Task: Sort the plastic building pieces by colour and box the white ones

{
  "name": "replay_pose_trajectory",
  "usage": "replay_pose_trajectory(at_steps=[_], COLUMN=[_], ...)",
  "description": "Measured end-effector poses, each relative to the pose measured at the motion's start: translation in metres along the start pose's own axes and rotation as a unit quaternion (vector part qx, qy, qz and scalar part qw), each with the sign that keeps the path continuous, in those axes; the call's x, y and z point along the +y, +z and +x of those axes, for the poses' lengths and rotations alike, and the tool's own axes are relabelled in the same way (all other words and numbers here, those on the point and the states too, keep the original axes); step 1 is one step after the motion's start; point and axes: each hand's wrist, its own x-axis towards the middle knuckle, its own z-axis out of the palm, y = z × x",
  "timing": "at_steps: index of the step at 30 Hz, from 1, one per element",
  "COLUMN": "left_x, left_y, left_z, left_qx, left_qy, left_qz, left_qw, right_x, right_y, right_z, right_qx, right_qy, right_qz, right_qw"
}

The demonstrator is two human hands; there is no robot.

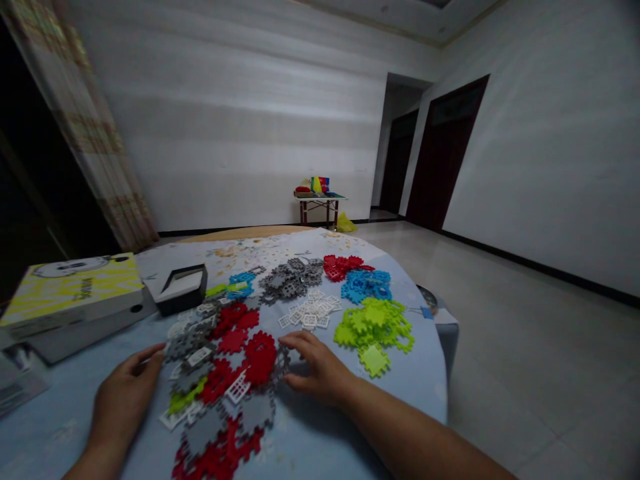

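Toothed flat plastic pieces in red, grey, blue and lime green (261, 357), mixed with white ones, are seen in the head view, spread in a loose pile at the near left centre of a round table covered with a pale blue floral cloth (423, 373). The pile is flanked by two bare hands. At its left edge, the left hand (123, 397) is placed with thumb and forefinger brought close together; whether anything is gripped between them cannot be told. At its right edge, the right hand (320, 370) is held with thumb and fingers parted, close to a dark grey toothed piece (284, 361); contact cannot be made out.

Beyond the pile and to its right, separate heaps are laid: white lattice pieces (313, 310), grey toothed pieces (291, 279), red toothed pieces (345, 267), blue toothed pieces (367, 285) and lime-green toothed pieces (375, 323). To the left, a black open box (183, 291) is set beside a larger yellow-and-white printed box (75, 293).
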Motion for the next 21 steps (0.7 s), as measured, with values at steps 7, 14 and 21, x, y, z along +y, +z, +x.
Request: replay_pose_trajectory(at_steps=[7,14,21], left_x=[-0.008,-0.008,-0.030], left_y=[0.001,0.003,0.023], left_z=[0.000,0.002,0.020], left_qx=[-0.003,-0.012,0.020], left_qy=[0.005,0.021,0.022], left_qz=[-0.029,-0.013,-0.023], left_qw=[1.000,1.000,0.999], right_x=[0.002,0.027,0.063], right_y=[-0.023,-0.040,-0.039], right_z=[0.011,0.040,0.103], right_qx=[0.025,0.112,0.085], right_qy=[0.018,0.133,0.290], right_qz=[0.043,0.094,0.096], right_qw=[0.999,0.980,0.949])
